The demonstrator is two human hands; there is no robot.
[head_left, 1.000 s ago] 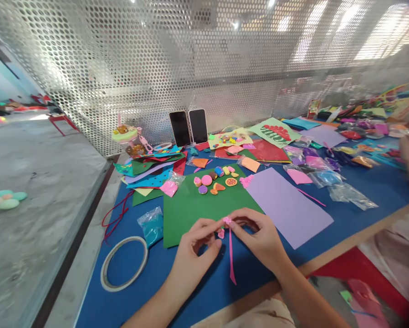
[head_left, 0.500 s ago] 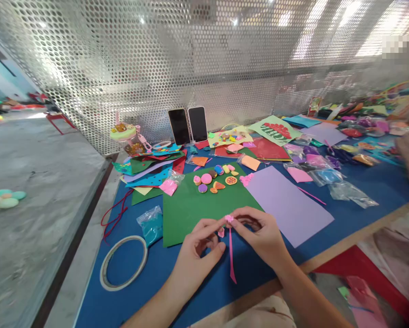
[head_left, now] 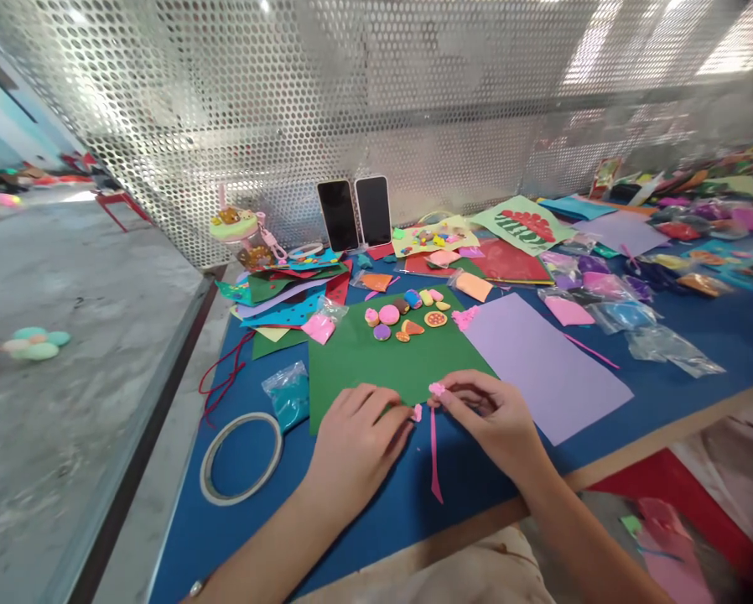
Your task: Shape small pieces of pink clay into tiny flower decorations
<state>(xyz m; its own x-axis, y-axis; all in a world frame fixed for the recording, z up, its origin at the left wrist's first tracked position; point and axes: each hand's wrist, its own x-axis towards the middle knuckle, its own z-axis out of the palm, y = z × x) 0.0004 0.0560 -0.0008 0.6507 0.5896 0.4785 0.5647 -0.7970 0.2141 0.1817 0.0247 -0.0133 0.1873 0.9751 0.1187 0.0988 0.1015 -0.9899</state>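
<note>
My right hand pinches a small bumpy pink piece, which looks like soft clay, between thumb and fingertips. Just below it, a narrow pink strip extends down over the blue tabletop; whether it is joined to the piece is unclear. My left hand has its fingers drawn together, back of the hand up, at a second little pink lump. That lump shows at the fingertips by the near edge of the green sheet. The left thumb is mostly hidden.
Small clay food shapes lie on the green sheet. A purple sheet is on the right, a tape roll and teal clay bag on the left. Two phones lean at the back against perforated metal.
My left fingers have come away from the piece in my right hand and closed down near the second pink lump. The right hand still pinches its piece. The view has shifted slightly.
</note>
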